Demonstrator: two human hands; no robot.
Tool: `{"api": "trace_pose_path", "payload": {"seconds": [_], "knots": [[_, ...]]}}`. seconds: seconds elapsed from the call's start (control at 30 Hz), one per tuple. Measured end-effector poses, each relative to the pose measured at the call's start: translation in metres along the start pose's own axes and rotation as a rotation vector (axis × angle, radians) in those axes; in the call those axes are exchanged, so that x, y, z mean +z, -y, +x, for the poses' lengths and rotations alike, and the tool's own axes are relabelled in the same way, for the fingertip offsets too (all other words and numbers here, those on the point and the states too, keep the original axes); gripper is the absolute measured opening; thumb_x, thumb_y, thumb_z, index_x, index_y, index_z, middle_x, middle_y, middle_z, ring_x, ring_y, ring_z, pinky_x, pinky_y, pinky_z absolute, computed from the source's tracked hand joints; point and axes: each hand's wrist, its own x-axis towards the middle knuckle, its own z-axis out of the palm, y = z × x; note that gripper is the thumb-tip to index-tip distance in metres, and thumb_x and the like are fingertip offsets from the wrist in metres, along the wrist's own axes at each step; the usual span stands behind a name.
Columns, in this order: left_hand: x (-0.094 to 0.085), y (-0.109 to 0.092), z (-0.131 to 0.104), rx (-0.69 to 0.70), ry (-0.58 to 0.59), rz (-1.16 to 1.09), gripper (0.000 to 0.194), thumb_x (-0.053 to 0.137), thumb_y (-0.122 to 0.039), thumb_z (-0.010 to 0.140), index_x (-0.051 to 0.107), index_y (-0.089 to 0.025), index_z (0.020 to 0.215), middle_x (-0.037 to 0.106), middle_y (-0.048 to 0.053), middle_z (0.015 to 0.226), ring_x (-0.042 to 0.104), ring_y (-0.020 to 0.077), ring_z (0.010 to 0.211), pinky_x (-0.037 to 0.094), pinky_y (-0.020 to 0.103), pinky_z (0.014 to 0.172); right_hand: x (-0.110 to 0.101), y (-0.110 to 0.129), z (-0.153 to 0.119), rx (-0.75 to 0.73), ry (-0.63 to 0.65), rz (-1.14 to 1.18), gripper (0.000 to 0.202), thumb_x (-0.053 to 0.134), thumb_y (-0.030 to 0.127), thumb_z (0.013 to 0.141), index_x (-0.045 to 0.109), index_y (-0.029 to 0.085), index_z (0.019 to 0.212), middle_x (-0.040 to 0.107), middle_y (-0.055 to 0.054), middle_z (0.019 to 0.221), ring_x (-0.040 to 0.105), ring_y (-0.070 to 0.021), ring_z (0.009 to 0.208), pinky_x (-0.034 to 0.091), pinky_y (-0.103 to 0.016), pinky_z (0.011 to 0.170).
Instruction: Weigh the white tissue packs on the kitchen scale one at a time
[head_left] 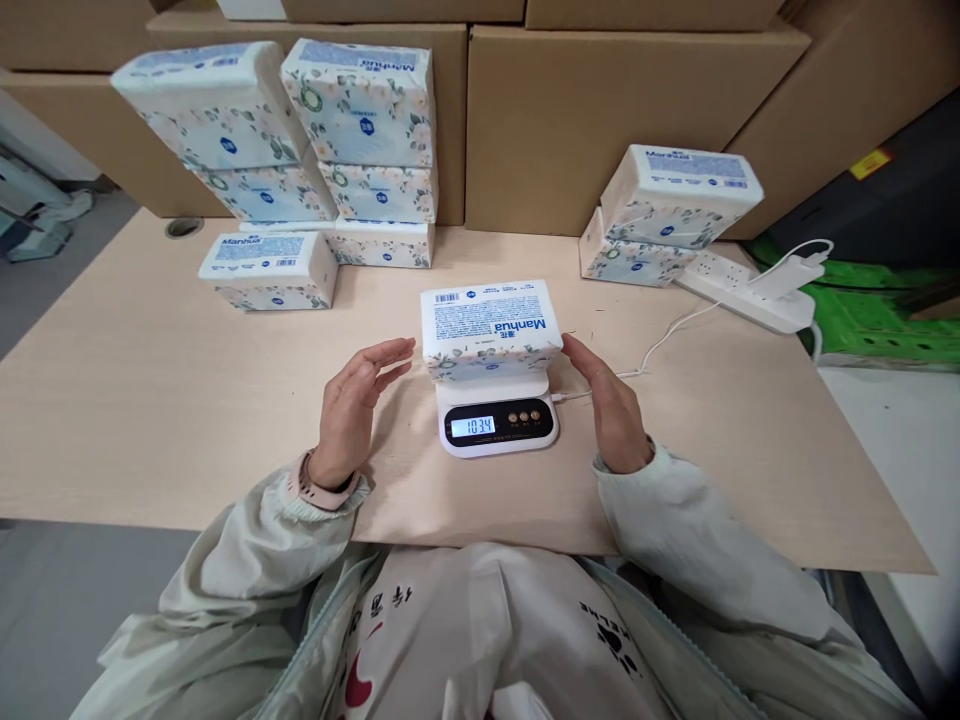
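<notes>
A white tissue pack (491, 325) with a floral print lies flat on a small white kitchen scale (498, 422), whose lit display reads 103.4. My left hand (354, 405) hovers open just left of the pack, fingers apart, a short gap from it. My right hand (609, 402) is open at the pack's right side, fingertips close to or just touching its corner. Neither hand holds anything.
A stack of tissue packs (300, 150) stands at the back left of the wooden table (150, 400), two more packs (667, 215) at the back right. A white power strip (750, 290) with a charger and cable lies right. Cardboard boxes (592, 120) line the back.
</notes>
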Motion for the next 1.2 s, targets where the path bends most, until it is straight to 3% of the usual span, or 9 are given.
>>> {"api": "trace_pose_path", "payload": {"seconds": [0.23, 0.57, 0.77, 0.9, 1.07, 1.2], "knots": [[-0.002, 0.004, 0.001, -0.009, 0.032, 0.004, 0.049, 0.066, -0.059, 0.100, 0.080, -0.022, 0.129, 0.072, 0.012, 0.147, 0.062, 0.0349, 0.146, 0.045, 0.061, 0.129, 0.000, -0.005, -0.002, 0.000, 0.093, 0.075, 0.056, 0.046, 0.069, 0.107, 0.060, 0.043, 0.155, 0.054, 0.012, 0.167, 0.038, -0.0225, 0.167, 0.024, -0.050, 0.144], [-0.003, 0.008, 0.001, -0.020, 0.075, 0.056, 0.054, 0.067, -0.061, 0.099, 0.078, -0.023, 0.136, 0.066, 0.011, 0.154, 0.052, 0.0359, 0.156, 0.040, 0.060, 0.133, 0.001, 0.000, -0.002, 0.011, 0.087, 0.048, 0.062, 0.048, 0.076, 0.103, 0.061, 0.044, 0.154, 0.054, 0.011, 0.167, 0.040, -0.0253, 0.166, 0.023, -0.055, 0.144], [-0.010, 0.009, -0.001, -0.059, 0.269, 0.182, 0.070, 0.057, -0.069, 0.103, 0.054, -0.032, 0.163, 0.036, 0.001, 0.177, 0.023, 0.0310, 0.171, 0.020, 0.057, 0.142, -0.001, -0.005, 0.000, 0.046, 0.167, 0.027, 0.082, 0.045, 0.079, 0.102, 0.032, 0.039, 0.172, 0.027, 0.008, 0.182, 0.021, -0.0253, 0.173, 0.014, -0.055, 0.145], [-0.013, 0.008, -0.002, -0.074, 0.296, 0.268, 0.076, 0.050, -0.071, 0.105, 0.042, -0.033, 0.171, 0.027, -0.004, 0.181, 0.014, 0.0267, 0.173, 0.010, 0.048, 0.145, 0.001, -0.009, 0.004, 0.079, 0.204, 0.009, 0.092, 0.044, 0.084, 0.100, 0.019, 0.037, 0.176, 0.015, 0.007, 0.185, 0.012, -0.0272, 0.175, 0.009, -0.055, 0.145], [-0.004, 0.003, 0.002, -0.037, 0.409, 0.341, 0.077, 0.046, -0.073, 0.106, 0.040, -0.033, 0.172, 0.024, -0.005, 0.181, 0.007, 0.0289, 0.173, 0.007, 0.050, 0.145, 0.010, -0.009, 0.006, 0.022, 0.252, 0.006, 0.088, 0.047, 0.080, 0.101, 0.023, 0.038, 0.175, 0.023, 0.004, 0.184, 0.015, -0.0281, 0.174, 0.008, -0.057, 0.145], [0.014, -0.013, 0.014, 0.017, 0.523, 0.336, 0.076, 0.049, -0.072, 0.105, 0.039, -0.036, 0.172, 0.022, -0.007, 0.182, 0.010, 0.0307, 0.173, 0.010, 0.050, 0.145, 0.016, -0.001, 0.006, -0.079, 0.275, -0.052, 0.083, 0.048, 0.074, 0.103, 0.027, 0.035, 0.173, 0.032, -0.002, 0.182, 0.021, -0.0285, 0.173, 0.011, -0.056, 0.144]]}}
